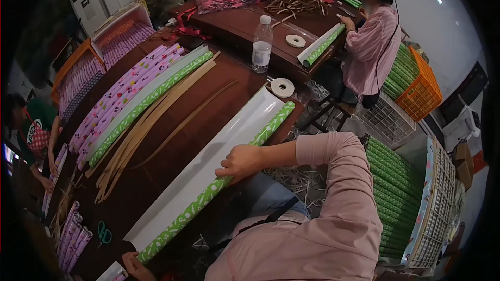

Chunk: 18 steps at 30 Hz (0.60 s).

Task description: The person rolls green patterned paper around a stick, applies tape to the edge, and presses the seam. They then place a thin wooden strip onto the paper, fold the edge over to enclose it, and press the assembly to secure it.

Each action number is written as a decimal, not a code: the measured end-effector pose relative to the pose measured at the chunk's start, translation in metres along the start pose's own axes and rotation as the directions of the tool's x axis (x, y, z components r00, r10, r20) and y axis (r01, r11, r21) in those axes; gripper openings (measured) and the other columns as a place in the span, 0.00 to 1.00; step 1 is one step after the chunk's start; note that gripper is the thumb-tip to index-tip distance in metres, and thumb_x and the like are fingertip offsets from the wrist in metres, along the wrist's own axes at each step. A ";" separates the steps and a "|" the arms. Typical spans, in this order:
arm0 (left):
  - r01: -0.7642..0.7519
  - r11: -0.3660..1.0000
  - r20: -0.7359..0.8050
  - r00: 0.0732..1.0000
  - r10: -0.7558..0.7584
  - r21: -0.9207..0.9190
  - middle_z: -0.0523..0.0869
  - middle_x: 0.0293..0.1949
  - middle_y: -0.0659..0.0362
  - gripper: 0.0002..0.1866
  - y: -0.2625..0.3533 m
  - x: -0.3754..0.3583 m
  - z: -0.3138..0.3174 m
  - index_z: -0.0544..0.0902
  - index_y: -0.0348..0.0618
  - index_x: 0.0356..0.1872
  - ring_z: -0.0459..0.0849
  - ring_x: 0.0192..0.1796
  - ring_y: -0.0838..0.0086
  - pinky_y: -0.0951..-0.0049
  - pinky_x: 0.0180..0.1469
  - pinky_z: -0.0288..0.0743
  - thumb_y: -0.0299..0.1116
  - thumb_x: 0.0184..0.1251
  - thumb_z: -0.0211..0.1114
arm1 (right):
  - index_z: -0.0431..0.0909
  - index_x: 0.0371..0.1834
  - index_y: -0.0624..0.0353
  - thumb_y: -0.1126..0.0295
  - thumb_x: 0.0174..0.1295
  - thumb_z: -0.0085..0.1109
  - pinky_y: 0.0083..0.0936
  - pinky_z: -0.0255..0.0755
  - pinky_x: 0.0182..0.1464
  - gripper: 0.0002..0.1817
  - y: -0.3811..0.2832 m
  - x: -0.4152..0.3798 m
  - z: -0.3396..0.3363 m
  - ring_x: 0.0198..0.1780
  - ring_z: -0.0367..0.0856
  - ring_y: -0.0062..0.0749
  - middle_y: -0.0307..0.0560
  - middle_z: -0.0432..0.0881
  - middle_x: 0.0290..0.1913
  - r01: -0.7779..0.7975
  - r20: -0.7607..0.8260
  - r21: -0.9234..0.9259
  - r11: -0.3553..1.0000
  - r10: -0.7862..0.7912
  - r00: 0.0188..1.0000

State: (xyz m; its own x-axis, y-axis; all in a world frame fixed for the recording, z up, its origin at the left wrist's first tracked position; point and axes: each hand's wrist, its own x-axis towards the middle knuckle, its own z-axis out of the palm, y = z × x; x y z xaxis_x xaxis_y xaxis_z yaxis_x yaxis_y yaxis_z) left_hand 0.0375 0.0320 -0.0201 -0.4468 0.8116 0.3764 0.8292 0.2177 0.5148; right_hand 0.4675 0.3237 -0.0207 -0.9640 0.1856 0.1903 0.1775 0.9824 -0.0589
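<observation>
Head view: biggest thing here is the brown desk (216, 112), running up from the lower left, with a far desk (229, 19) past it. Next up, a person (372, 47) in a striped pink shirt and black cap at the far desk, holding another green roll (325, 45), and a second person (40, 119) in a dark green top over on the left edge. Down on the right there's a pale lattice crate (440, 208) beside a load of green rolls (393, 203), plus an orange crate (424, 91) with more of them.

Main thing is the sheet (219, 138), lying slantwise on the desk, shiny white side up, its near long edge curled into a green printed tube (190, 211). Right hand (238, 162) is clenched on the tube around the middle, fingers curled in. Left hand (136, 266) is right at the tube's lower end; the bottom of the frame cuts it off, so can't tell how tightly it's closed.

Smaller stuff: purple rolls (130, 91) lie to the left, with brown strips (148, 119) between them and the sheet. A clear bottle (262, 47) stands upright near the far end, then a white tape roll (282, 87) just beside the sheet's top end, and scissors (104, 233) with teal handles, lower left.
</observation>
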 end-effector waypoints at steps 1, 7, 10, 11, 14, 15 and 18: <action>-0.021 1.000 0.036 0.999 0.021 0.001 0.74 0.33 0.47 0.21 0.001 -0.001 -0.001 0.76 0.34 0.43 0.75 0.37 0.50 0.55 0.39 0.68 0.25 0.43 0.67 | 0.71 0.47 0.52 0.51 0.54 0.67 0.39 0.75 0.26 0.24 0.001 0.000 0.001 0.26 0.83 0.45 0.44 0.79 0.25 -0.001 -0.004 -0.003 1.000 0.001 1.000; -0.142 0.990 0.264 0.955 0.133 0.015 0.75 0.33 0.47 0.21 0.007 0.003 -0.005 0.76 0.34 0.44 0.75 0.37 0.50 0.55 0.39 0.68 0.25 0.43 0.67 | 0.71 0.46 0.53 0.52 0.56 0.66 0.41 0.74 0.26 0.23 -0.001 0.004 0.007 0.26 0.82 0.45 0.43 0.78 0.25 0.028 0.063 0.057 0.998 -0.031 0.998; -0.189 0.982 0.359 0.917 0.174 0.006 0.75 0.33 0.47 0.22 0.010 0.008 -0.005 0.76 0.34 0.44 0.75 0.37 0.50 0.55 0.39 0.69 0.25 0.43 0.67 | 0.71 0.46 0.53 0.53 0.56 0.65 0.41 0.75 0.27 0.22 -0.003 0.011 0.003 0.26 0.83 0.46 0.44 0.78 0.24 -0.004 0.087 0.067 0.998 -0.002 0.996; -0.200 0.980 0.387 0.904 0.184 0.002 0.75 0.33 0.47 0.22 0.011 0.011 -0.004 0.76 0.34 0.44 0.75 0.37 0.50 0.55 0.39 0.69 0.25 0.43 0.67 | 0.71 0.47 0.53 0.52 0.56 0.66 0.41 0.75 0.28 0.22 -0.004 0.012 0.001 0.27 0.83 0.46 0.44 0.78 0.25 0.002 0.103 0.081 0.997 -0.010 0.995; -0.233 0.972 0.490 0.845 0.213 -0.020 0.75 0.33 0.47 0.22 0.015 0.018 -0.003 0.76 0.34 0.44 0.75 0.37 0.50 0.55 0.39 0.69 0.25 0.43 0.67 | 0.72 0.46 0.53 0.52 0.56 0.66 0.41 0.75 0.28 0.22 -0.004 0.009 0.006 0.28 0.83 0.45 0.43 0.79 0.25 0.016 0.064 0.073 0.997 -0.021 0.998; -0.240 0.970 0.528 0.821 0.219 -0.030 0.75 0.33 0.47 0.22 0.016 0.022 -0.004 0.76 0.34 0.44 0.75 0.37 0.50 0.55 0.39 0.69 0.25 0.43 0.67 | 0.72 0.45 0.53 0.53 0.55 0.65 0.41 0.75 0.29 0.22 -0.002 0.006 0.010 0.28 0.83 0.45 0.42 0.79 0.25 0.030 0.011 0.048 0.998 -0.031 0.999; -0.248 0.967 0.635 0.738 0.229 -0.061 0.75 0.33 0.47 0.22 0.020 0.031 -0.003 0.76 0.34 0.44 0.75 0.38 0.50 0.55 0.39 0.69 0.25 0.43 0.67 | 0.71 0.41 0.54 0.56 0.54 0.64 0.37 0.73 0.27 0.19 0.000 0.006 0.021 0.26 0.81 0.39 0.39 0.76 0.24 0.094 -0.284 -0.146 0.985 -0.133 0.950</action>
State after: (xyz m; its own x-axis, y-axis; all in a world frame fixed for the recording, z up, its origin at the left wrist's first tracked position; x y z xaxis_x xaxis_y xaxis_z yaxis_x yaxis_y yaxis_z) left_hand 0.0394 0.0595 0.0044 0.0734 0.9929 -0.0934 0.8921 -0.0235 0.4512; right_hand 0.4572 0.3244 -0.0399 -0.8828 0.0526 0.4669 0.1132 0.9883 0.1027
